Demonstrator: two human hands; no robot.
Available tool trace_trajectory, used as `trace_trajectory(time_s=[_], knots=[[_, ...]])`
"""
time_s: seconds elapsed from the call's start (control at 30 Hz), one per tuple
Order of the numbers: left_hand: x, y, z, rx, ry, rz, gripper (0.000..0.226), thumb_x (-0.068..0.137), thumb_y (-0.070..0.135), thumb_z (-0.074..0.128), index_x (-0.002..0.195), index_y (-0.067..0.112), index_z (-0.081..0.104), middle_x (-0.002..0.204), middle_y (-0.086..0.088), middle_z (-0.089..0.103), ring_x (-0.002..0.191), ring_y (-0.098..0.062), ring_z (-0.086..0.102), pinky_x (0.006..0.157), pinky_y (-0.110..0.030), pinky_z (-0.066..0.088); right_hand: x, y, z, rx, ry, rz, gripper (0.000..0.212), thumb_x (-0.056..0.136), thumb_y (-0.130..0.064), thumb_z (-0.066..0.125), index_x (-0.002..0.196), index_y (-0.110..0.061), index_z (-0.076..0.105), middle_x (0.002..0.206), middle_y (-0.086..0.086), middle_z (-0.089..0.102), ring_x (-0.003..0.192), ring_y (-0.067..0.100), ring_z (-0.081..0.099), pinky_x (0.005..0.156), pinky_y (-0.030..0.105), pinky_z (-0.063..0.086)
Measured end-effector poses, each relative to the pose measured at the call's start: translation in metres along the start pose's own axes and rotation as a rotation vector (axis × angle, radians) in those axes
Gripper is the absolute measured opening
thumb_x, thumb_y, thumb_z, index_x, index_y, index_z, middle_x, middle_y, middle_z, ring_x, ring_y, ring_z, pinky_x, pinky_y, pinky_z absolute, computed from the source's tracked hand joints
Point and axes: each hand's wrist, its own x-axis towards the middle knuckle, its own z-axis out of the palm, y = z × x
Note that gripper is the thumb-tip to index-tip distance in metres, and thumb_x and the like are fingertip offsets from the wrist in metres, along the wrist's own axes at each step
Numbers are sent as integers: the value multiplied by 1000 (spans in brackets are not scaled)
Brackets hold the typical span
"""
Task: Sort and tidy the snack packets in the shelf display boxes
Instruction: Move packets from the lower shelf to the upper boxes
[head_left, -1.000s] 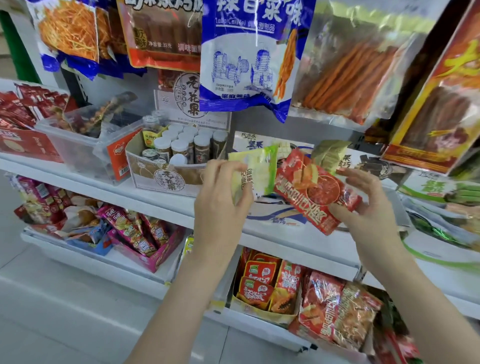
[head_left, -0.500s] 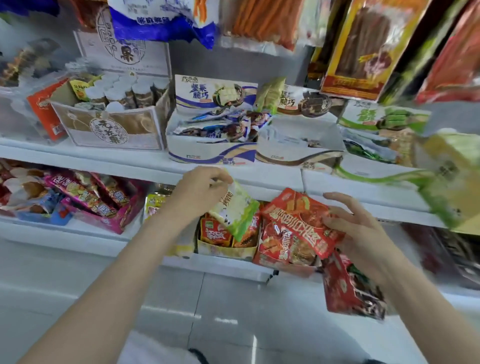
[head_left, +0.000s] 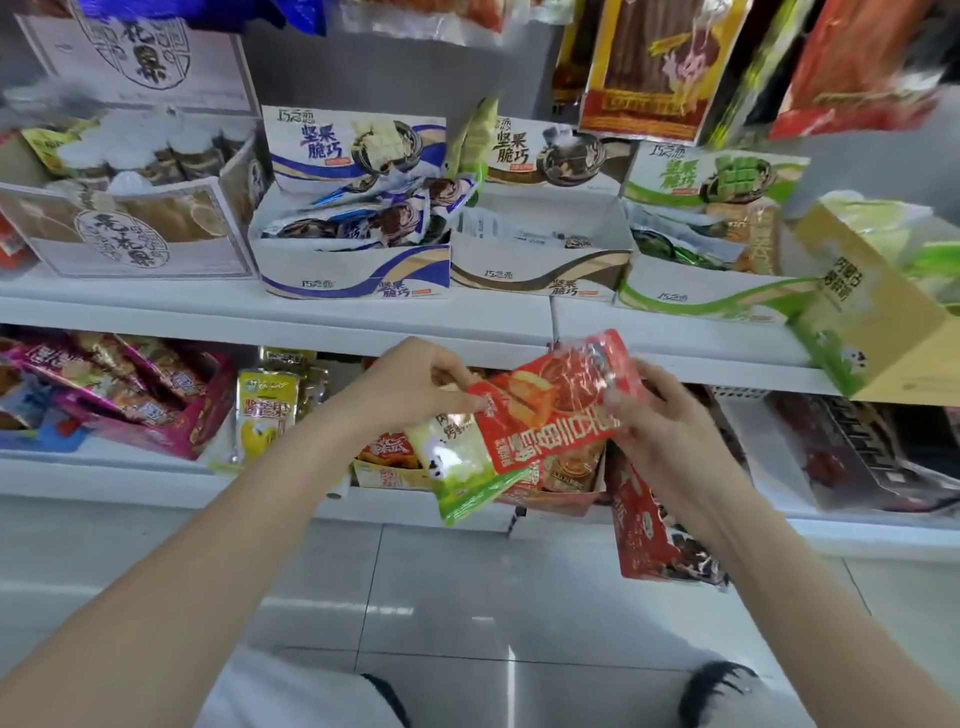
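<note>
Left hand (head_left: 415, 384) pinches the top edge of a green packet (head_left: 460, 470), a glossy white-and-green film pouch with a small panda print, hanging tilted before the lower shelf. Right hand (head_left: 654, 415) grips a red packet (head_left: 550, 410), crinkled shiny foil with large white characters too skewed to read; its lower left corner overlaps the green packet. On the upper shelf (head_left: 275, 312) stand three open cardboard display boxes side by side, each printed 坚果脆巧: a blue box (head_left: 358, 270) heaped with wrapped pieces, a brown box (head_left: 540, 270) nearly bare inside, and a green box (head_left: 691, 296) holding green wrappers. To their left a beige box (head_left: 124, 234) carries a round seal reading 无花果 and holds white-capped jars. At far right a yellow carton (head_left: 857, 322) leans tilted over the shelf edge. Below, a pink box (head_left: 150, 410) of foil sachets and a yellow sachet (head_left: 267, 415), possibly marked 酱芒果, sit left of the hands; another red pouch (head_left: 649, 530) hangs under the right wrist. Grey tiled floor (head_left: 467, 597) lies open beneath both forearms.
</note>
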Motion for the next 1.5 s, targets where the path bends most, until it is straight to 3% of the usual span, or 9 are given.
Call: trace_trajectory(time_s=[0.23, 0.37, 0.5, 0.7, 0.8, 0.97, 1.13, 1.23, 1.5], knots=[[2, -6, 23, 313, -92, 10, 7, 79, 27, 72, 84, 22, 71, 86, 10, 63, 80, -6, 55, 60, -16, 39, 7, 35, -5, -450, 157, -59, 20, 80, -3, 68, 96, -13, 64, 86, 1, 71, 77, 14, 68, 67, 27, 53], [3, -11, 26, 519, 50, 42, 15, 88, 15, 60, 97, 18, 72, 100, 5, 65, 81, -7, 51, 69, -19, 39, 25, 49, -14, -929, 301, -308, 13, 86, -10, 62, 99, -12, 60, 87, -7, 62, 74, 5, 56, 60, 3, 39], [3, -21, 23, 607, 106, -7, 23, 88, 4, 56, 94, 21, 70, 115, -3, 62, 100, -20, 59, 84, -34, 49, 42, 72, -19, -1141, 309, -373, 26, 91, -9, 55, 117, -7, 56, 90, 6, 66, 70, 16, 54, 64, 21, 43], [-1, -22, 13, 685, 139, -57, 23, 89, 5, 54, 103, 18, 68, 116, -7, 57, 99, -25, 56, 74, -29, 41, 71, 86, -10, -1381, 76, -337, 29, 90, -11, 56, 118, -7, 55, 95, 13, 69, 74, 26, 62, 66, 34, 50], [3, -19, 8, 668, 168, -19, 25, 87, 3, 55, 101, 19, 69, 117, -6, 60, 102, -24, 57, 79, -32, 44, 79, 86, 0, -1406, 0, -299, 33, 89, -12, 57, 122, -6, 55, 105, 14, 67, 90, 29, 63, 77, 37, 52], [4, -25, 2, 689, 190, 1, 23, 87, 5, 56, 97, 22, 68, 115, -4, 59, 102, -24, 56, 79, -32, 44, 82, 95, 14, -1375, -10, -279, 45, 89, -10, 59, 130, -6, 42, 93, 9, 61, 68, 17, 55, 60, 24, 44], [-5, -34, -5, 688, 180, -17, 26, 88, 5, 53, 94, 25, 69, 112, -3, 61, 102, -24, 55, 84, -36, 48, 82, 112, 15, -1613, -64, -205, 54, 89, -20, 60, 134, -11, 31, 105, 12, 60, 101, 30, 57, 75, 37, 49], [-6, -38, -7, 687, 184, -17, 28, 89, 4, 52, 95, 25, 69, 113, -3, 61, 104, -24, 55, 84, -36, 48, 85, 126, 17, -1689, -9, -202, 54, 92, -18, 55, 138, -12, 28, 117, 11, 60, 129, 32, 36, 91, 40, 46], [-11, -21, -17, 536, 13, 83, 23, 90, 6, 48, 80, 21, 63, 71, 19, 46, 65, -4, 46, 63, -20, 38, 58, 104, 6, -1481, 268, -560, 60, 77, -19, 73, 127, -1, 45, 121, 24, 47, 110, 40, 45, 90, 48, 43]])
